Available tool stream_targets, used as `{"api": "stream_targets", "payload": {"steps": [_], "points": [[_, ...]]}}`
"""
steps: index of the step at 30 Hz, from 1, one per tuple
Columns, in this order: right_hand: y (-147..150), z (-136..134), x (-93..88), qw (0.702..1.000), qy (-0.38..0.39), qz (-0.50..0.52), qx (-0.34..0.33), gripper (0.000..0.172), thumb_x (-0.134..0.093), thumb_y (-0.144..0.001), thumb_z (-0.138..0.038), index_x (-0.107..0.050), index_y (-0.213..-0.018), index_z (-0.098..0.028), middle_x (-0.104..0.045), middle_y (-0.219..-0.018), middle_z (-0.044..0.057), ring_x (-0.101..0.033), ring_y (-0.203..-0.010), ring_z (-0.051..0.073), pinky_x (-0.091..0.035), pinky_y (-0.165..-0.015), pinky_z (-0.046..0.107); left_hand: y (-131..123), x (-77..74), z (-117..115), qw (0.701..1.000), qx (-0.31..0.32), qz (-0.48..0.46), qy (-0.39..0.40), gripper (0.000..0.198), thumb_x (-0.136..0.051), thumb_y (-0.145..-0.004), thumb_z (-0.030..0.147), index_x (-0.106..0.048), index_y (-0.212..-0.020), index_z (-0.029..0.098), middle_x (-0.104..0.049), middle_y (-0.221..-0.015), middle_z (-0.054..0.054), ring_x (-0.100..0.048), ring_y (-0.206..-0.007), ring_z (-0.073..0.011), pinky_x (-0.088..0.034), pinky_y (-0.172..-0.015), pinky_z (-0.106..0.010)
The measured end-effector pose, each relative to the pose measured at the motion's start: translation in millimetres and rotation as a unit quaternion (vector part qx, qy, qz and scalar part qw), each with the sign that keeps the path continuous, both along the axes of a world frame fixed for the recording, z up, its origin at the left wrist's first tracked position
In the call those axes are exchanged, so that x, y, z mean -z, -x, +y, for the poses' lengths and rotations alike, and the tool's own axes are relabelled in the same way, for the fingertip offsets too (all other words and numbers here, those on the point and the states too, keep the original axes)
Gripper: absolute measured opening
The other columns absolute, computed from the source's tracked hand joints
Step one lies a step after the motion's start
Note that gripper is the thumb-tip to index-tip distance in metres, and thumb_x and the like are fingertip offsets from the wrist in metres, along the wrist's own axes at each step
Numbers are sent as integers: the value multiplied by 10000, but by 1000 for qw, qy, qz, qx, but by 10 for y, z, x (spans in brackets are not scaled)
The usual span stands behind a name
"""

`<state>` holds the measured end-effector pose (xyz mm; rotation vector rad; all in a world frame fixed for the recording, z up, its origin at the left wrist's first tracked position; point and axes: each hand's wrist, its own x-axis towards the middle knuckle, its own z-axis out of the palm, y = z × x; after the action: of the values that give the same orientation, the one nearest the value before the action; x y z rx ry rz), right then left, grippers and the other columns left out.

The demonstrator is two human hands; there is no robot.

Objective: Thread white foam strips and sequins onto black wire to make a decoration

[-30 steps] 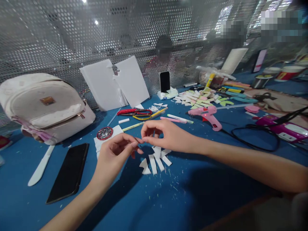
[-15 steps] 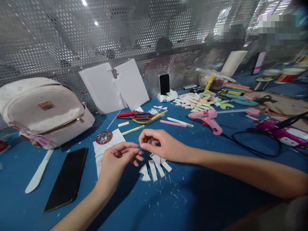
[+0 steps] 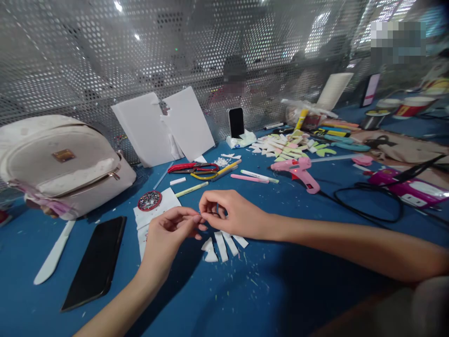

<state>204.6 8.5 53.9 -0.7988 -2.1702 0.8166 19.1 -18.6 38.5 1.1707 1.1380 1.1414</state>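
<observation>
My left hand and my right hand meet fingertip to fingertip over the blue table. Both are closed in a pinch, and whatever is between the fingertips is too small or too hidden to name. Just below my right hand lie several white foam strips and a notched white foam piece. Left of my left hand, a white paper sheet carries a red round dish of shiny bits.
A pink glue gun with a black cord lies right, near a purple power strip. Red-handled scissors, markers and a heap of foam scraps lie behind my hands. At left are a backpack, white knife and black phone.
My right hand's fingertips have come down against my left fingertips, narrowing the gap between them. The whole view has shifted slightly; the things on the table stay in place.
</observation>
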Motion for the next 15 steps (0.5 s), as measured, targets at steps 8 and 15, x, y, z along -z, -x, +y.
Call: {"api": "stream_targets", "payload": {"steps": [8,15], "points": [[-43,87,-10,1000,5,13,7,147,-620,-898,-271,-592,-1007,-176,-644,-929,21,-552,-770,129,-392,-632,236,18,93,27,1000,3,-22,-14,189,-809,-738,281,-718,-795,126,-715,-654,-34,-664,-603,-136,-516,-506,-185],[205,-442,16,968,143,170,-117,240,-427,-1024,-348,-589,-988,-175,-621,-858,25,-621,-781,126,-510,-725,259,47,201,24,997,-8,45,-68,131,-764,-760,247,-705,-808,141,-719,-698,-25,-642,-593,-125,-517,-562,-202]]}}
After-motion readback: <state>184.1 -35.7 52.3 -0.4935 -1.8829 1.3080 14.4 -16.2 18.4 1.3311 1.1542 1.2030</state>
